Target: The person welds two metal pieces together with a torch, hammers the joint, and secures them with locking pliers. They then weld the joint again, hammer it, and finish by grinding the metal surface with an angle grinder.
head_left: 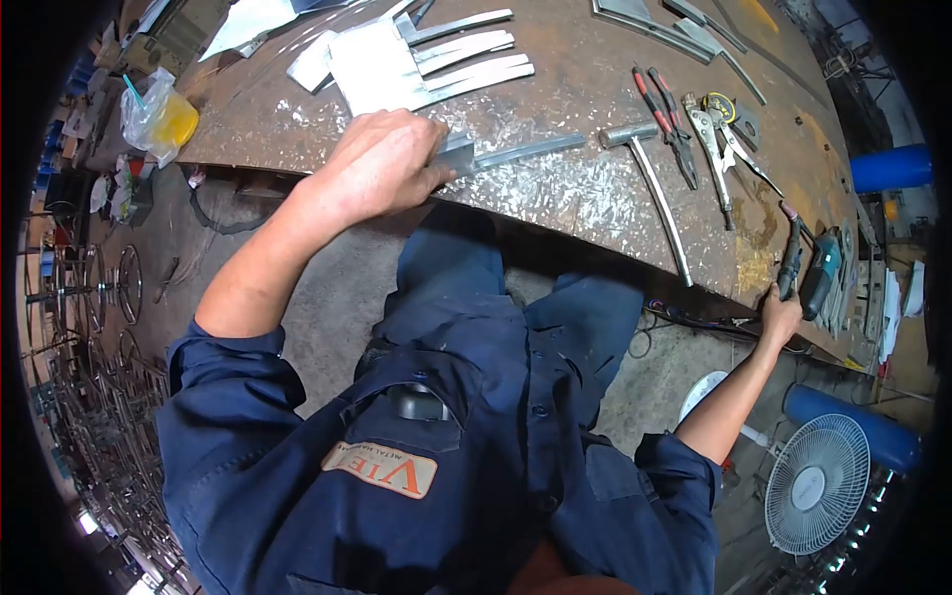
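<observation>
My left hand [387, 164] is closed at the near edge of the steel workbench [565, 89], its fingers around a short grey metal bar [456, 156]. A thin metal strip [535, 149] runs right from beside that bar across the bench top. Far to the right, my right hand [781, 313] is wrapped round the black handle of a TIG welding torch [793, 253], whose pinkish nozzle points away from me over the bench. Just beside the torch lies a teal angle grinder [822, 270].
A hammer [650, 188], red-handled pliers [669, 124], locking pliers [711, 149] and a yellow tape measure [720, 106] lie on the bench. Behind my left hand are a pair of light gloves [377, 64]. A bagged yellow drink [174, 121] hangs left; a fan [816, 484] stands lower right.
</observation>
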### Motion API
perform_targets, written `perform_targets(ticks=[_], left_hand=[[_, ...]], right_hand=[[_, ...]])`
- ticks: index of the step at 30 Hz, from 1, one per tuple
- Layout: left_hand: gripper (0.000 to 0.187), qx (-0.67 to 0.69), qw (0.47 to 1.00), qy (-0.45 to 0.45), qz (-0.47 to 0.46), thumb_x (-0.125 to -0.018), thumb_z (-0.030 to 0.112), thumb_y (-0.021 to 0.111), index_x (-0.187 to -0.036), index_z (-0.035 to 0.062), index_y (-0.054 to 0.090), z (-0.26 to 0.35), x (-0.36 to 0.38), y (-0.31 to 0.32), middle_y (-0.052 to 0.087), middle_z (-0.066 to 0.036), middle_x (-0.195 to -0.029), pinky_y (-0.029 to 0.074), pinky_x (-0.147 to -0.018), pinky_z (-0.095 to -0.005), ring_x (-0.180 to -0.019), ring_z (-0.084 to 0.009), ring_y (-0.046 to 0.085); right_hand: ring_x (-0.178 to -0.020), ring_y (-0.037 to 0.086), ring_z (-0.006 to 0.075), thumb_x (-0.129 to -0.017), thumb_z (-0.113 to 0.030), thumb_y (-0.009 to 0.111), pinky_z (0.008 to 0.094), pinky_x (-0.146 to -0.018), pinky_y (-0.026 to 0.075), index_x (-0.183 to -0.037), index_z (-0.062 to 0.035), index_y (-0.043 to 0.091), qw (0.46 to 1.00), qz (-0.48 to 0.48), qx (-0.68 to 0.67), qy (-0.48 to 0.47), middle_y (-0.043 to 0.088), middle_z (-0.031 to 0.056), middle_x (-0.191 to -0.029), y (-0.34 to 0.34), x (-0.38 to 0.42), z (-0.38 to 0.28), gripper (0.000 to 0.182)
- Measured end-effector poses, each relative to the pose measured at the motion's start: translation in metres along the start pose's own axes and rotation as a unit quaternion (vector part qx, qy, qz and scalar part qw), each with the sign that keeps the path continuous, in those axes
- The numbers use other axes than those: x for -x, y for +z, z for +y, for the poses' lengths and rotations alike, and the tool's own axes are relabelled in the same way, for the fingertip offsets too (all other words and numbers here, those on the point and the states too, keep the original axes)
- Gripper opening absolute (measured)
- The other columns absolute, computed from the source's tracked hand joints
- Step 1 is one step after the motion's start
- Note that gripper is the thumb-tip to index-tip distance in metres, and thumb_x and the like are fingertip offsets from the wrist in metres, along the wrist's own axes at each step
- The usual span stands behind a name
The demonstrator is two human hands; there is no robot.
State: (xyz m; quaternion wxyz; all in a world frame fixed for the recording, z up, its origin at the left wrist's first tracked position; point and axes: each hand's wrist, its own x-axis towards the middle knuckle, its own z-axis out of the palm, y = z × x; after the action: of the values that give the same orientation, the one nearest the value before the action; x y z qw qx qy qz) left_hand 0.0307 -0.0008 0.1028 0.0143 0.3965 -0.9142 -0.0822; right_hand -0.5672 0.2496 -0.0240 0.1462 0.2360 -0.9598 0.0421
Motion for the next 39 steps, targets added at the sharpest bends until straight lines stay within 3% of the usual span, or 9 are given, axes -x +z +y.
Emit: perform_targets(ticks=[6, 10, 16, 21, 24, 25, 33, 35, 39], left_hand=[[0.036, 0.018, 0.999, 0.003, 0.047, -0.087, 0.027, 0.083, -0.091, -0.0057, 0.070, -0.006, 0.002, 0.012, 0.069, -0.025, -0.074, 0.056, -0.076, -0.0505, -0.082, -0.0442, 0.072], [0.034, 0.023, 0.999, -0.005, 0.028, -0.086, 0.025, 0.082, -0.090, -0.0054, 0.069, -0.005, 0.000, 0.014, 0.069, -0.026, -0.076, 0.056, -0.077, -0.0514, -0.084, -0.0458, 0.071], [0.031, 0.031, 0.998, 0.023, 0.049, -0.085, 0.023, 0.082, -0.088, -0.0049, 0.068, -0.009, 0.000, 0.015, 0.068, -0.026, -0.077, 0.056, -0.077, -0.0520, -0.086, -0.0455, 0.071], [0.030, 0.032, 0.998, 0.007, 0.056, -0.084, 0.022, 0.082, -0.087, -0.0040, 0.068, -0.008, 0.000, 0.018, 0.068, -0.025, -0.079, 0.056, -0.078, -0.0517, -0.087, -0.0451, 0.071], [0.029, 0.028, 0.999, -0.010, 0.043, -0.084, 0.022, 0.082, -0.086, -0.0035, 0.068, -0.004, 0.000, 0.012, 0.069, -0.025, -0.080, 0.056, -0.079, -0.0513, -0.088, -0.0444, 0.071], [0.029, 0.025, 0.999, -0.021, 0.021, -0.083, 0.022, 0.083, -0.085, -0.0032, 0.069, -0.003, 0.000, 0.011, 0.069, -0.025, -0.080, 0.056, -0.079, -0.0511, -0.089, -0.0440, 0.071], [0.028, 0.025, 0.998, -0.003, 0.055, -0.083, 0.022, 0.083, -0.084, -0.0024, 0.069, -0.005, 0.000, 0.017, 0.070, -0.024, -0.080, 0.057, -0.080, -0.0510, -0.088, -0.0435, 0.072], [0.028, 0.021, 0.999, -0.010, 0.048, -0.083, 0.022, 0.083, -0.085, -0.0023, 0.069, -0.004, 0.000, 0.016, 0.069, -0.024, -0.080, 0.057, -0.080, -0.0508, -0.087, -0.0434, 0.072], [0.028, 0.022, 0.998, -0.008, 0.057, -0.083, 0.022, 0.083, -0.086, -0.0026, 0.070, -0.004, 0.001, 0.017, 0.070, -0.024, -0.079, 0.057, -0.080, -0.0509, -0.086, -0.0428, 0.072]], right_hand=[[-0.074, 0.066, 0.0249, -0.089, -0.027, 0.078, 0.0417, -0.074, 0.051, -0.124, 0.0087, 0.069, 0.965, 0.046, -0.256, -0.033, 0.067, 0.0137, -0.081, -0.009, 0.001, 0.015, 0.051], [-0.061, 0.052, 0.0078, -0.097, -0.004, 0.073, 0.0242, -0.052, 0.043, -0.150, 0.0027, 0.042, 0.800, -0.094, -0.593, -0.022, 0.059, 0.0025, -0.083, -0.067, 0.037, -0.002, 0.061], [-0.054, 0.049, 0.0059, -0.099, -0.004, 0.070, 0.0222, -0.046, 0.038, -0.164, -0.0023, 0.032, 0.837, -0.259, -0.449, -0.175, 0.063, 0.0044, -0.090, -0.217, 0.114, -0.100, 0.076], [-0.069, 0.063, 0.0128, -0.087, 0.008, 0.062, 0.0275, -0.056, 0.056, -0.173, -0.0150, 0.012, 0.717, -0.373, -0.482, -0.338, 0.065, 0.0131, -0.105, -0.226, 0.172, -0.189, 0.102], [-0.073, 0.057, 0.0125, -0.086, 0.009, 0.064, 0.0273, -0.062, 0.047, -0.170, -0.0126, 0.030, 0.755, -0.298, -0.389, -0.436, 0.068, 0.0165, -0.130, -0.205, 0.193, -0.223, 0.093], [-0.083, 0.075, 0.0329, -0.085, 0.005, 0.066, 0.0422, -0.079, 0.058, -0.169, -0.0144, 0.031, 0.763, -0.230, -0.349, -0.494, 0.074, 0.0260, -0.115, -0.194, 0.199, -0.230, 0.093], [-0.080, 0.070, 0.0429, -0.086, 0.008, 0.066, 0.0473, -0.072, 0.057, -0.168, -0.0114, 0.031, 0.752, -0.182, -0.366, -0.518, 0.068, 0.0232, -0.097, -0.169, 0.236, -0.254, 0.091], [-0.124, 0.066, 0.0459, -0.086, 0.010, 0.066, 0.0432, -0.101, 0.055, -0.166, -0.0032, 0.032, 0.764, -0.220, -0.330, -0.509, 0.062, 0.0314, -0.141, -0.171, 0.239, -0.254, 0.088], [-0.125, 0.065, 0.0467, -0.086, 0.010, 0.066, 0.0441, -0.102, 0.054, -0.166, -0.0036, 0.031, 0.766, -0.232, -0.323, -0.505, 0.062, 0.0316, -0.141, -0.172, 0.240, -0.257, 0.088]])
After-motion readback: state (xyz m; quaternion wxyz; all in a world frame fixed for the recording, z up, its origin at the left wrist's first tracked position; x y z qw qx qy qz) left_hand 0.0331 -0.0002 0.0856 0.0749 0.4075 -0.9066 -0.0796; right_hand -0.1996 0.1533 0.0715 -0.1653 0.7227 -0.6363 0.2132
